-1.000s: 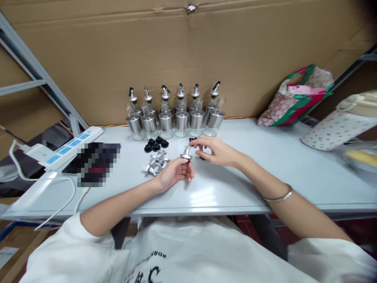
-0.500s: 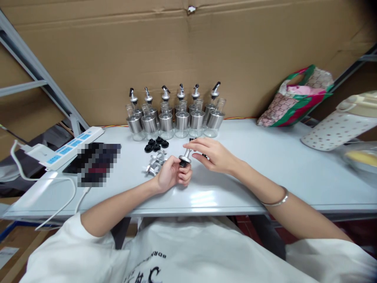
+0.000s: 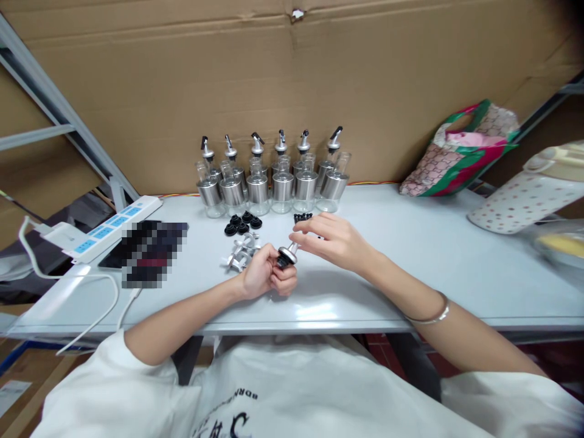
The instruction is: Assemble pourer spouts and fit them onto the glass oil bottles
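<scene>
My left hand (image 3: 270, 272) is closed around the lower end of a silver pour spout (image 3: 287, 255) with a black rubber stopper. The spout is tilted, its narrow tip pointing up and right. At that tip are the bent fingers of my right hand (image 3: 335, 241), which seem to pinch it; the exact contact is partly hidden. Left of the spout lies a heap of loose silver spout pieces (image 3: 239, 255). Behind them several black rubber stoppers (image 3: 243, 225) sit in a cluster. Small black flip caps (image 3: 303, 216) lie just beyond my right hand, which partly covers them.
Two rows of glass-and-steel oil bottles (image 3: 258, 190) stand at the back, the rear row with spouts. A power strip (image 3: 116, 228) and a pixelated dark device (image 3: 155, 252) lie at left. A patterned bag (image 3: 456, 155) and a dotted jug (image 3: 524, 191) stand at right.
The spout has tilted further to the right, and its base has dipped slightly. My right hand has shifted a little right and down, uncovering more of the black flip caps.
</scene>
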Motion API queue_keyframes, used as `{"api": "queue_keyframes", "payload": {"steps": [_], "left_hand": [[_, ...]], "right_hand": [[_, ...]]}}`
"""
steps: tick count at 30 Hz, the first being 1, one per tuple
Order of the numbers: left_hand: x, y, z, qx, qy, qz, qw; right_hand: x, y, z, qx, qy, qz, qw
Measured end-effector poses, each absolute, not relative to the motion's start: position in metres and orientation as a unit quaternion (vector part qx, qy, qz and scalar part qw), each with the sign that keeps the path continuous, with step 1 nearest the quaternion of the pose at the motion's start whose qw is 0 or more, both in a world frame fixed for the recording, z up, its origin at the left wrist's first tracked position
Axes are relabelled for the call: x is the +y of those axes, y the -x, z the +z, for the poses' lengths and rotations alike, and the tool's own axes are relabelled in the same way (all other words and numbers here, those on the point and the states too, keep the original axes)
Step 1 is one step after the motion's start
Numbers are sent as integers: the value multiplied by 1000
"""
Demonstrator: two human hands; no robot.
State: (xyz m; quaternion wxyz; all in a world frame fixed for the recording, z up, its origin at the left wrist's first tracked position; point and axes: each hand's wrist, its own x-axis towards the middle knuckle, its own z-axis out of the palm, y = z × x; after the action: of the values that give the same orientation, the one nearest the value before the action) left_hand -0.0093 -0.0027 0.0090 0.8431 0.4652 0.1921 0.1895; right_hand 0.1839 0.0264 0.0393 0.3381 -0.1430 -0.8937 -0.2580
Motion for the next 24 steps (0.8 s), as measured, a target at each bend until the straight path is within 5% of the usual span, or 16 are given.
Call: {"api": "queue_keyframes", "payload": {"steps": [14, 24], "left_hand": [[3, 18, 36, 285, -456, 428, 727], [20, 25, 54, 297, -612, 435, 590]], "right_hand": [[27, -192, 46, -873, 166, -241, 391], [26, -189, 43, -841, 157, -248, 454]]}}
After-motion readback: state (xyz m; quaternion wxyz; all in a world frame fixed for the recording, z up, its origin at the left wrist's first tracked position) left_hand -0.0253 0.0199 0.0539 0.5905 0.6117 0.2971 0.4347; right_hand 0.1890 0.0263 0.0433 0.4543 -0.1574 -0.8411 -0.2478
